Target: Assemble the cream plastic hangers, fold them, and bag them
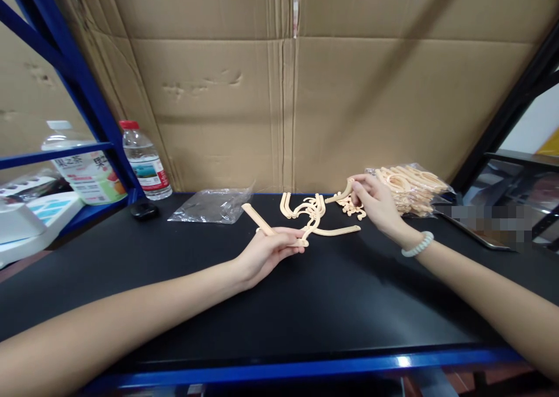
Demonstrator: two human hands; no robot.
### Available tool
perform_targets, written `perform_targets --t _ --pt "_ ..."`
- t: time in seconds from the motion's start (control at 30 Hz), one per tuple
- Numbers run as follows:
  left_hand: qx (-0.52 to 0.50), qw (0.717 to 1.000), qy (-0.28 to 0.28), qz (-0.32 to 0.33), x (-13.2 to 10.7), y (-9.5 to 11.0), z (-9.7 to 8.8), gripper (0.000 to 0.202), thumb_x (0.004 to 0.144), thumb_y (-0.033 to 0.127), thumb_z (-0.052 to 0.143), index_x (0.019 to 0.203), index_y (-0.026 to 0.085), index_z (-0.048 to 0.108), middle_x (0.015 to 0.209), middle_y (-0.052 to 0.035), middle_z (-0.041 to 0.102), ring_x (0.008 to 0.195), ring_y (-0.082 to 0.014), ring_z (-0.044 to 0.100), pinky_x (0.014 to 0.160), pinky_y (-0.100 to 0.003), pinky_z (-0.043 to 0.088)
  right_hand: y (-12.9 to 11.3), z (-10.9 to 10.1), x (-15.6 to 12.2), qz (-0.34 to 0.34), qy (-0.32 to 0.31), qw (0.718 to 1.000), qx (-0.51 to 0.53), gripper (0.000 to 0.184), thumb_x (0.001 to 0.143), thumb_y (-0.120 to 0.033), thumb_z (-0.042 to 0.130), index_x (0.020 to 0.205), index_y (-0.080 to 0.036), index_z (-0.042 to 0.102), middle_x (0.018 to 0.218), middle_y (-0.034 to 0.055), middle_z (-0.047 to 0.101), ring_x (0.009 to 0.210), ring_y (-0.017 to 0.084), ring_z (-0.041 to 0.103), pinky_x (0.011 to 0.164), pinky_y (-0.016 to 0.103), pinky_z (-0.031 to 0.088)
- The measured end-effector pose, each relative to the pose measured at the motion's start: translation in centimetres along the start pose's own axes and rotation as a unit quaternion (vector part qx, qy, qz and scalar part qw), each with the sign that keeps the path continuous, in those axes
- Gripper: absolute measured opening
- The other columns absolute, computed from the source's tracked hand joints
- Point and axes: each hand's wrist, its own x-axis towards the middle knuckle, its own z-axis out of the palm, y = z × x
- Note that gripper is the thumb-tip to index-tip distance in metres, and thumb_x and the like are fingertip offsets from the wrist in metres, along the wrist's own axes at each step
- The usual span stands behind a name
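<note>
My left hand [271, 250] is closed around long beige moulded strips [257, 218]; one sticks out to the upper left, and a curved end shows by the fingertips. Between the thumb and fingers of my right hand [376, 204], raised at the far right, is a curved beige strip [339, 197]. Curved beige strips [286, 206] and scroll-shaped pieces lie on the black table between the hands. One long strip [337, 231] reaches to the right, below my right hand. A small heap of scroll-shaped beige pieces [351, 207] sits beside that hand.
Filled clear bags [413, 190] of beige pieces are stacked behind my right hand. An empty-looking clear bag [212, 206] lies at the back left, near a black object [144, 209] and a red-capped bottle [146, 161]. Cardboard [218, 117] closes off the back. A flat dark device [476, 231] rests at right.
</note>
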Motion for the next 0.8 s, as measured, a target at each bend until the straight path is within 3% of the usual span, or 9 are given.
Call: perform_targets --t 0.1,0.2,0.37,0.5,0.6,0.7,0.8 --pt "0.019 1.000 0.001 0.014 -0.1 -0.2 0.0 0.021 0.060 0.015 0.083 0.078 0.009 0.074 0.075 -0.0072 0.071 0.074 -0.0144 0.064 0.077 -0.025 0.050 -2.4 0.0 -1.1 0.109 -0.005 0.985 0.133 0.026 0.085 -0.040 0.062 0.097 -0.019 0.056 0.067 0.0018 0.064 0.059 0.014 0.061 0.052 0.024 0.043" --pt "0.038 0.999 -0.003 0.025 -0.2 -0.3 0.0 0.023 0.058 0.017 0.086 0.075 0.009 0.072 0.072 -0.0055 0.069 0.070 -0.0119 0.062 0.073 -0.024 0.049 -4.0 0.7 -2.4 0.209 -0.026 0.949 0.233 0.028 0.081 -0.040 0.066 0.096 -0.018 0.060 0.084 0.0070 0.070 0.073 0.017 0.067 0.057 0.024 0.048" --pt "0.047 0.998 -0.017 0.040 -0.3 -0.3 0.0 0.022 0.058 0.017 0.086 0.072 0.010 0.070 0.072 -0.0043 0.068 0.071 -0.0128 0.063 0.075 -0.027 0.049 -4.8 2.5 -4.7 0.287 -0.088 0.905 0.303 0.026 0.075 -0.031 0.074 0.092 -0.018 0.061 0.090 0.0058 0.069 0.075 0.014 0.066 0.067 0.025 0.051" --pt "0.057 0.996 -0.043 0.044 -0.2 -0.4 -0.2 0.023 0.061 0.019 0.085 0.073 0.011 0.068 0.073 -0.0028 0.067 0.074 -0.0143 0.064 0.079 -0.029 0.049 -5.0 3.6 -5.9 0.287 -0.129 0.900 0.302 0.038 0.074 -0.029 0.075 0.105 -0.022 0.054 0.092 0.0050 0.070 0.083 0.016 0.065 0.070 0.028 0.051" --pt "0.054 0.996 -0.060 0.038 -0.1 -0.3 -0.3 0.023 0.061 0.019 0.085 0.074 0.012 0.067 0.074 -0.0022 0.066 0.076 -0.0144 0.065 0.082 -0.029 0.049 -4.8 4.0 -6.3 0.259 -0.169 0.907 0.286 0.029 0.077 -0.031 0.072 0.101 -0.020 0.060 0.096 0.0060 0.068 0.094 0.017 0.062 0.075 0.027 0.049" --pt "0.060 0.995 -0.071 0.041 -0.1 -0.3 -0.3 0.023 0.061 0.019 0.085 0.073 0.013 0.066 0.077 -0.0020 0.065 0.078 -0.0150 0.064 0.081 -0.029 0.048 -4.4 4.4 -6.4 0.223 -0.182 0.923 0.254 0.018 0.077 -0.029 0.072 0.090 -0.019 0.066 0.095 0.0039 0.066 0.085 0.014 0.060 0.068 0.024 0.047" --pt "0.088 0.992 -0.077 0.057 -0.1 -0.4 -0.2 0.021 0.061 0.019 0.084 0.071 0.013 0.066 0.076 -0.0021 0.064 0.076 -0.0135 0.061 0.070 -0.025 0.046 -4.1 4.6 -6.4 0.184 -0.198 0.933 0.238 0.016 0.075 -0.026 0.073 0.088 -0.018 0.068 0.085 0.0023 0.065 0.074 0.013 0.058 0.063 0.025 0.047"
